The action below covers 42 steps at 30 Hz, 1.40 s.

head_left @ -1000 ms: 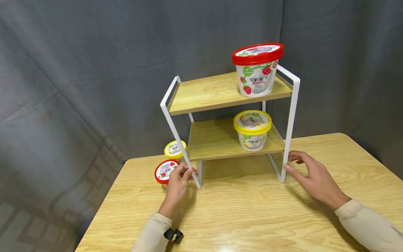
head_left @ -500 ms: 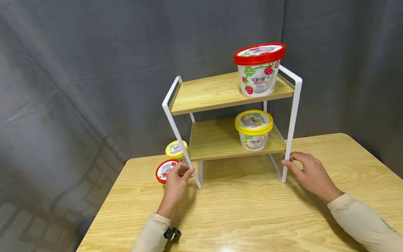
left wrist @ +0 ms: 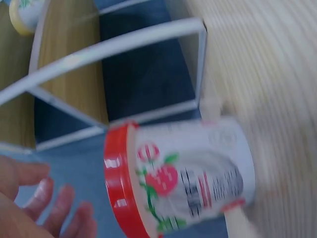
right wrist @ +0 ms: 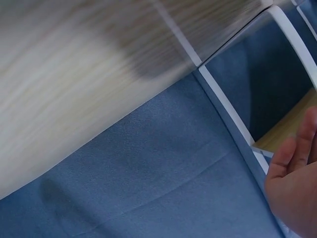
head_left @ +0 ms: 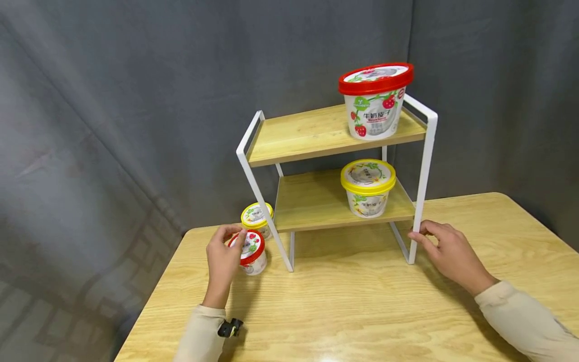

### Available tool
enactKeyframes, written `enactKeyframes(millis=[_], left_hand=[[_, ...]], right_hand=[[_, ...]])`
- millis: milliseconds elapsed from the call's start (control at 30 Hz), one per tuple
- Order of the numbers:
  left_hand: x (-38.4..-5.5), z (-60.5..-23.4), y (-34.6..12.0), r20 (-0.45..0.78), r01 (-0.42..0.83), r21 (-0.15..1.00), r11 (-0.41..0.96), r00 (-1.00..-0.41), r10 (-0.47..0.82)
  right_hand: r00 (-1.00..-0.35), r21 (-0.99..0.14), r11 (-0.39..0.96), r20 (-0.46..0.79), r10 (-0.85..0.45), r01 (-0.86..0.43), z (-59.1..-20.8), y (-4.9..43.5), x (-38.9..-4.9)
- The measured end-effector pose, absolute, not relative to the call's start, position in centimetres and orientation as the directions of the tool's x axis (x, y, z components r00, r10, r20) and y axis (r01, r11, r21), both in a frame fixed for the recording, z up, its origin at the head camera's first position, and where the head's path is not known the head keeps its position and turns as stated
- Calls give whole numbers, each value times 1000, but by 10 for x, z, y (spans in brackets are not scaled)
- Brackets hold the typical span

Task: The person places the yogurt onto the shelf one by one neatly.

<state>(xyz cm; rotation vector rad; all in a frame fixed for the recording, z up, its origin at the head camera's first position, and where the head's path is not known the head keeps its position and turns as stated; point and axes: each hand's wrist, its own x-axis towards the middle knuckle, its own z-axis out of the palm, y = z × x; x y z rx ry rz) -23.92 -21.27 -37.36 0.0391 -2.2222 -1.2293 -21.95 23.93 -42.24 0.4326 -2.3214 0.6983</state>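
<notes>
A two-tier shelf rack (head_left: 338, 134) with wooden boards and a white metal frame stands on the table. My right hand (head_left: 454, 259) pinches its right front leg low down, thumb in front and fingers behind. Over on the left, my left hand (head_left: 224, 259) is beside a red-lidded strawberry tub (head_left: 254, 263), overlapping its lid in the head view. In the left wrist view, the fingers (left wrist: 64, 203) hang relaxed, apart from that tub's lid. A larger red-lidded tub (head_left: 375, 113) stands on the top board, and a yellow-lidded tub (head_left: 368, 205) on the lower board.
Another yellow-lidded tub (head_left: 255, 216) stands on the wooden table (head_left: 353, 311), behind the strawberry tub and partly hidden by the rack's left leg. A grey curtain (head_left: 158, 100) hangs right behind the table.
My left hand has let go of the rack's left leg and moved left to the strawberry tub. My right thumb and fingers have closed on the right leg.
</notes>
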Motion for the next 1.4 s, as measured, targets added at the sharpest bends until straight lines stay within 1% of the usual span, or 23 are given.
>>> enactKeyframes(millis=[67,133,267,400,500,600,667,767,933,1133,1400], left_hand=[[-241,-375,-221,490,201,761,617,-802,-343],[-243,-377,-228,476,169,761,627,-802,-362],[-246,-381,-235,388,88,760,644,-857,-341],[-247,-382,-236,264,-2,738,675,-920,-291],[-246,-379,-236,181,-28,730,683,-956,-232],[-245,-375,-242,97,-20,725,688,-987,-131],[-246,-373,-248,54,1,722,691,-997,-55],[-247,-373,-261,13,42,741,670,-999,48],[-248,-376,-276,-20,73,810,582,-988,152],[-251,-383,-278,-41,77,813,577,-981,189],[-255,-391,-279,0,104,813,573,-984,179]], right_hand=[[-725,-362,804,679,-120,-472,-423,239,-219],[-726,-359,806,676,-122,-470,-423,239,-219],[-733,-361,807,669,-125,-468,-424,238,-219],[-740,-364,809,662,-123,-461,-424,238,-218],[-742,-365,810,659,-123,-459,-424,238,-217],[-747,-367,813,654,-120,-452,-424,238,-217],[-750,-370,814,651,-118,-448,-424,238,-216],[-754,-374,813,647,-116,-446,-423,238,-216],[-749,-373,807,651,-126,-459,-423,237,-217],[-751,-374,808,648,-124,-456,-423,236,-217],[-753,-375,809,646,-122,-453,-423,236,-217]])
